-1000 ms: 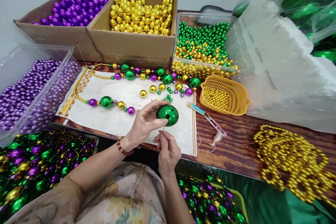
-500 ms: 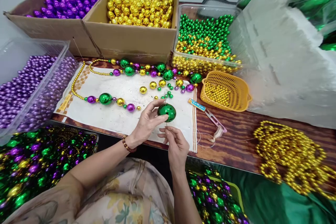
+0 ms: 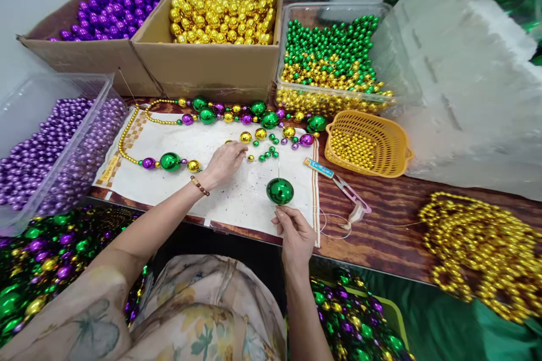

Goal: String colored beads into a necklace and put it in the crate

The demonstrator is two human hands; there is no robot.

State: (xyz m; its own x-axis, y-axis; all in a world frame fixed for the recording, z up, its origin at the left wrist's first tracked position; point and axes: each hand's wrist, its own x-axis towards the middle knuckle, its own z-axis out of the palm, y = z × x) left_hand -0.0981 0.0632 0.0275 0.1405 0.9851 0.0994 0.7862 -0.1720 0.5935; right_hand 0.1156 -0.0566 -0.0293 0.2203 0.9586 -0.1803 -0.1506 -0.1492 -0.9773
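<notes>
My right hand (image 3: 296, 234) pinches the lower end of a thin upright needle (image 3: 278, 164). A large shiny green bead (image 3: 280, 191) sits threaded on that needle, just above the fingertips. My left hand (image 3: 227, 162), with a brown bead bracelet at the wrist, is low over the white cloth (image 3: 237, 203). Its fingertips point down and are partly hidden, so any grip does not show. Behind its knuckles a gold bead is mostly covered. Near the fingers lie loose gold beads (image 3: 245, 137) and small green beads (image 3: 268, 154).
A partly strung bead necklace (image 3: 170, 162) loops across the cloth. Behind stand cardboard boxes (image 3: 207, 67) of purple and gold beads. Clear bins flank the cloth. On the right are a yellow basket (image 3: 389, 152), a pink-handled thread snipper (image 3: 351, 194) and gold bead strings (image 3: 478, 248).
My left hand has left the large green bead and moved left and back over the cloth. My right hand, still pinching the needle, has shifted slightly right and toward me with the bead.
</notes>
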